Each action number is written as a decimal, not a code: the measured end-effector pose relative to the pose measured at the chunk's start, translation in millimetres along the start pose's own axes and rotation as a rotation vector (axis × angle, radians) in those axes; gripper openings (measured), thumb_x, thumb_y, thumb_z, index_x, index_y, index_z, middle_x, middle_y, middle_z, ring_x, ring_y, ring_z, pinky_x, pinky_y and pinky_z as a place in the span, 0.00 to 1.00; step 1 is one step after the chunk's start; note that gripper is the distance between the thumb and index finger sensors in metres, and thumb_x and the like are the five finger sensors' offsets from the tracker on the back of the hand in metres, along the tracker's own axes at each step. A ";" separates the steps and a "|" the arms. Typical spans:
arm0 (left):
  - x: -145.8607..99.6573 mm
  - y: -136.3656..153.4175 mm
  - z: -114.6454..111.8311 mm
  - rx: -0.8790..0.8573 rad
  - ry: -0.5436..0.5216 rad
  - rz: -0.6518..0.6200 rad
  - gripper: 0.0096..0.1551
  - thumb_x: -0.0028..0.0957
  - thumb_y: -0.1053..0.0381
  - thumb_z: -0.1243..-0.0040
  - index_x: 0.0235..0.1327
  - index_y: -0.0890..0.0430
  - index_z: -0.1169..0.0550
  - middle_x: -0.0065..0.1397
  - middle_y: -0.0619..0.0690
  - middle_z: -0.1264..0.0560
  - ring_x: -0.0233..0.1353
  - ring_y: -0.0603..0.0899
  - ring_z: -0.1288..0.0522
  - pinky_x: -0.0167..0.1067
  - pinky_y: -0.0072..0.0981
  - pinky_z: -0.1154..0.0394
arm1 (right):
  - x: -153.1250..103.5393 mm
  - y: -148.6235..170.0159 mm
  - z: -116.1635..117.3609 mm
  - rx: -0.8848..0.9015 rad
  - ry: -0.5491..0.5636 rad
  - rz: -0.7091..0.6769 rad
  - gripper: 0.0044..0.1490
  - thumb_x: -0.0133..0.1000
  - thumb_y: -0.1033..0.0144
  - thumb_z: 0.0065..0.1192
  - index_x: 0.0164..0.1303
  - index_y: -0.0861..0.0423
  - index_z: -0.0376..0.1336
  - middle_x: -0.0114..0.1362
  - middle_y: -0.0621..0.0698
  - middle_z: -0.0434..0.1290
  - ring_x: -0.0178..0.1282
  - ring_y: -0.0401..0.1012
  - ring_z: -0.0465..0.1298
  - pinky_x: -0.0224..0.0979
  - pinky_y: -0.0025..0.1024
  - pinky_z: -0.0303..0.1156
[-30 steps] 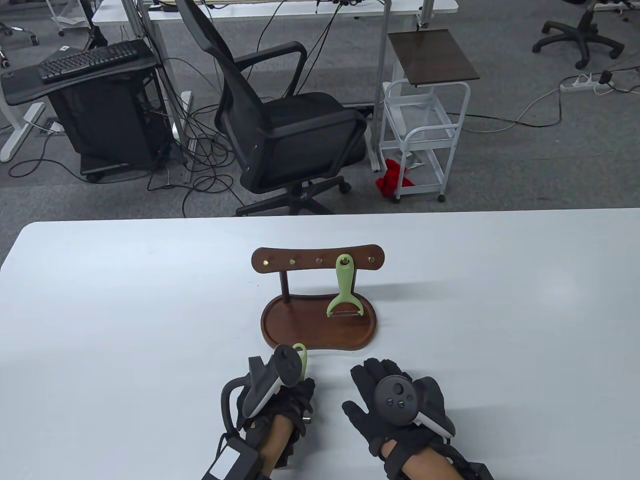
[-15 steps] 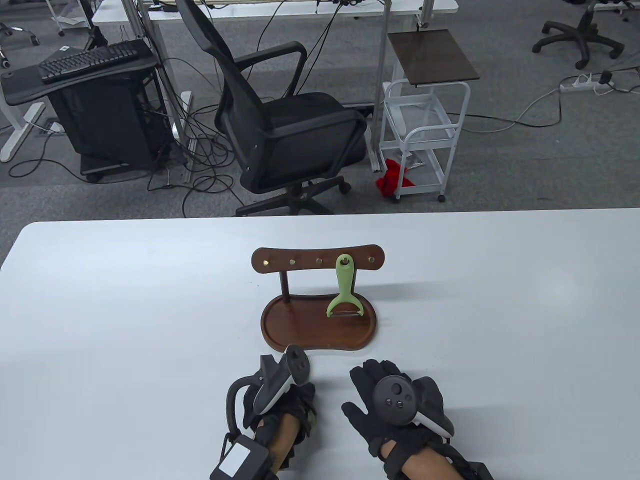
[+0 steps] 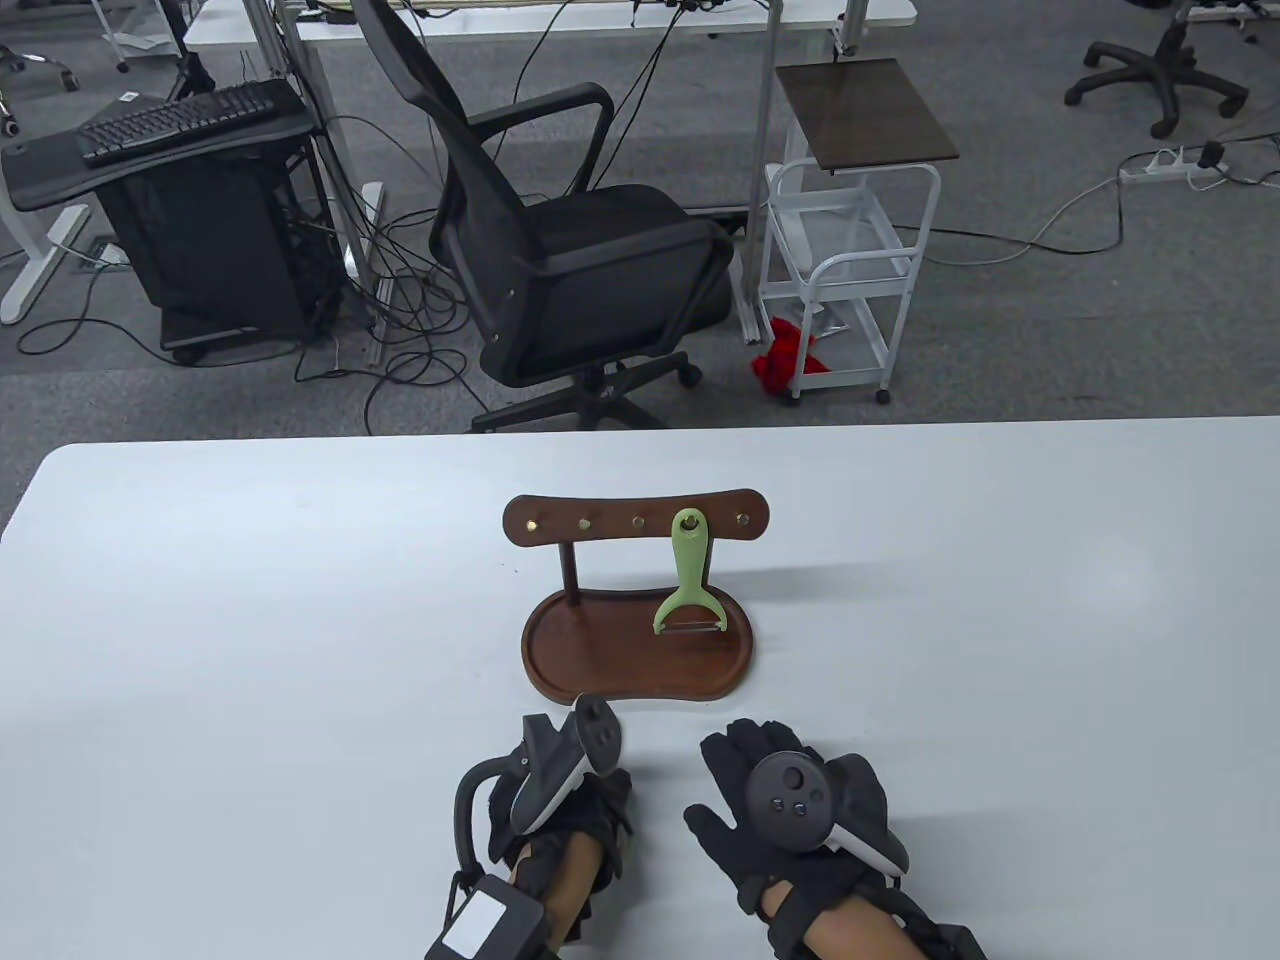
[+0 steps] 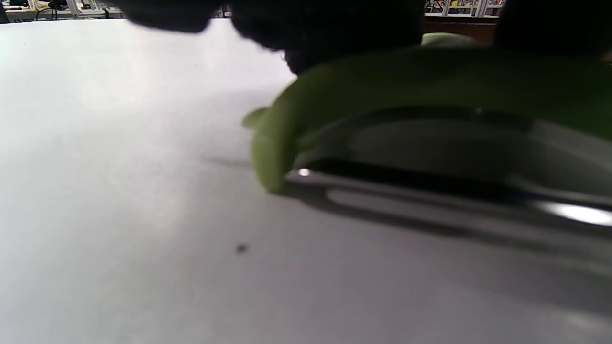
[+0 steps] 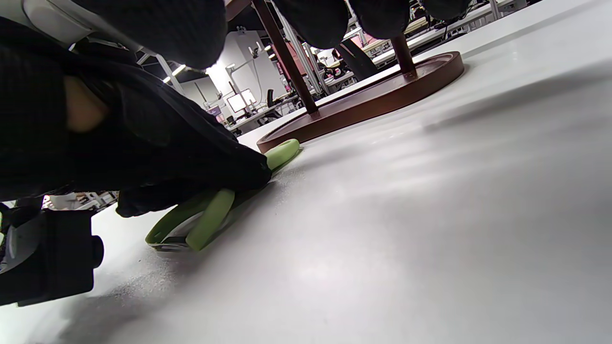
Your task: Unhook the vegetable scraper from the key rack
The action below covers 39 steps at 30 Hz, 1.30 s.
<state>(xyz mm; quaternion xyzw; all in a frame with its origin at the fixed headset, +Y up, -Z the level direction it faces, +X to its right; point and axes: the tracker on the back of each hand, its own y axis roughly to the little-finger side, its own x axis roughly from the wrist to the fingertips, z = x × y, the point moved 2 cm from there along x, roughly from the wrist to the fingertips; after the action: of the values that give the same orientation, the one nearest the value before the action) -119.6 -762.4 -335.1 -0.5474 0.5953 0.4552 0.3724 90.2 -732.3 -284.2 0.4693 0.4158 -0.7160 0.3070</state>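
A green vegetable scraper (image 3: 687,570) hangs by its ring from a hook on the wooden key rack (image 3: 636,518), its blade just above the rack's base tray (image 3: 600,660). A second green scraper (image 5: 210,215) lies low on the white table in front of the tray. My left hand (image 3: 585,800) covers and grips it; the table view hides it under the hand. The left wrist view shows its head and blade (image 4: 406,181) resting on the table. My right hand (image 3: 760,770) lies flat and open on the table, to the right of the left hand, holding nothing.
The white table (image 3: 250,620) stretches wide to both sides of the rack. Beyond its far edge stand a black office chair (image 3: 570,250) and a white trolley (image 3: 850,250) on the carpet.
My left hand has shifted slightly right and lowered. The scraper's green ring, which stuck out past the tracker a second ago, is now hidden. The right hand has not moved.
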 end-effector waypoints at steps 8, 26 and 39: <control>-4.5 15.5 13.5 -0.159 0.046 -0.057 0.37 0.52 0.31 0.34 0.61 0.58 0.21 0.51 0.56 0.18 0.30 0.49 0.17 0.35 0.50 0.18 | 0.2 1.2 -0.9 0.007 0.005 -0.002 0.46 0.56 0.48 0.57 0.77 0.64 0.52 0.82 0.71 0.50 0.76 0.73 0.48 0.68 0.76 0.46; -37.3 75.1 33.5 -0.133 -0.285 -0.421 0.46 0.55 0.30 0.46 0.82 0.48 0.44 0.85 0.58 0.49 0.84 0.77 0.52 0.72 0.78 0.52 | -4.9 0.2 -11.7 -0.019 0.055 -0.010 0.47 0.56 0.48 0.57 0.77 0.64 0.51 0.82 0.70 0.48 0.76 0.72 0.47 0.69 0.76 0.45; -20.6 64.7 24.3 -0.121 -0.193 -0.386 0.46 0.56 0.31 0.49 0.83 0.47 0.47 0.86 0.58 0.56 0.84 0.75 0.66 0.69 0.79 0.67 | -5.2 3.8 -15.4 -0.078 0.107 0.061 0.51 0.56 0.47 0.56 0.78 0.66 0.44 0.80 0.70 0.46 0.73 0.70 0.54 0.69 0.71 0.53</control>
<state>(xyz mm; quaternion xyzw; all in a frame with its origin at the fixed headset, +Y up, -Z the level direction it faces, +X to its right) -182.4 -733.8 -314.5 -0.6265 0.4127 0.4606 0.4744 101.7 -720.2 -283.8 0.5070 0.4446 -0.6634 0.3243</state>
